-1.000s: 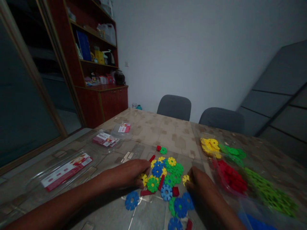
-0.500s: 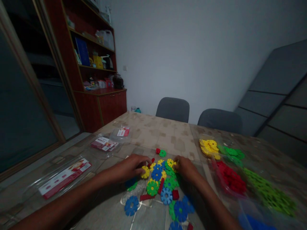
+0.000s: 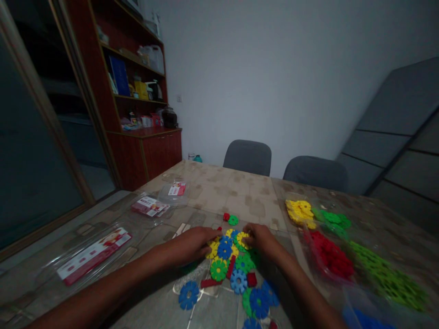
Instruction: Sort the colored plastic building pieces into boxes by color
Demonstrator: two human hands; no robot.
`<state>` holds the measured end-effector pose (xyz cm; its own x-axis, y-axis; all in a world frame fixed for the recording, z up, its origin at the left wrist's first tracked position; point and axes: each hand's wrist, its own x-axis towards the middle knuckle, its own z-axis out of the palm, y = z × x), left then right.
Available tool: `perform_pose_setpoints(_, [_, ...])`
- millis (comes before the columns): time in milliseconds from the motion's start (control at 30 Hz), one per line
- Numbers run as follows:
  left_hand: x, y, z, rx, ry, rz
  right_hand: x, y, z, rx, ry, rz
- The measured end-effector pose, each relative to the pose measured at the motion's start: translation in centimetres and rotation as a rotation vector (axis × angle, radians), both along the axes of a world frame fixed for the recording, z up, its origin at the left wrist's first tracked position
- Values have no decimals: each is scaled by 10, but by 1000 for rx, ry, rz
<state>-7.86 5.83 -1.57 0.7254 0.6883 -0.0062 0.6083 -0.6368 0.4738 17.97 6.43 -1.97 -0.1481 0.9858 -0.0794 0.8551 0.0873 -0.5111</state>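
Loose notched plastic building discs in blue, green and yellow lie in a pile on the table, with small red pieces among them. At the pile's left edge, my left hand (image 3: 201, 243) has its fingers curled on a yellow notched disc (image 3: 213, 250), which they partly cover. My right hand (image 3: 258, 238) pinches the rim of another yellow disc (image 3: 242, 239) on the pile's right side. Between the hands are a blue disc (image 3: 224, 250) and, nearer me, a green disc (image 3: 218, 269) over yellow. A red bar (image 3: 231, 267) leans beside them.
On the right stand clear trays of yellow pieces (image 3: 300, 212), green discs (image 3: 334, 219), red pieces (image 3: 331, 256) and light-green pieces (image 3: 384, 274). Clear plastic lids with labels (image 3: 94, 256) lie on the left. Two grey chairs (image 3: 247, 157) stand behind the table.
My left hand has moved slightly right, bringing the yellow disc in against the pile. My right hand has shifted a little left with its yellow disc.
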Motion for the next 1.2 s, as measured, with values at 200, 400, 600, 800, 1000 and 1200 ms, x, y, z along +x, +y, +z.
perform_pose_setpoints(200, [3, -5, 1, 19, 95, 13, 2, -20, -3, -20, -79, -36])
perform_pose_setpoints(400, [-4, -5, 7, -1, 142, 36, 11, -29, 6, -4, -80, -20])
perform_pose_setpoints(600, [-20, -3, 20, -55, 158, -34, -8, -4, 15, 29, -63, 56])
perform_pose_setpoints(800, [-30, 9, 19, -96, 83, 30, -40, 22, 7, -73, -208, 123])
perform_pose_setpoints(1000, [-25, 8, 17, -108, -8, 74, -42, 28, 11, -180, -259, 162])
perform_pose_setpoints(1200, [-19, 6, 14, -136, -113, 108, -36, 24, 9, -190, -75, 181])
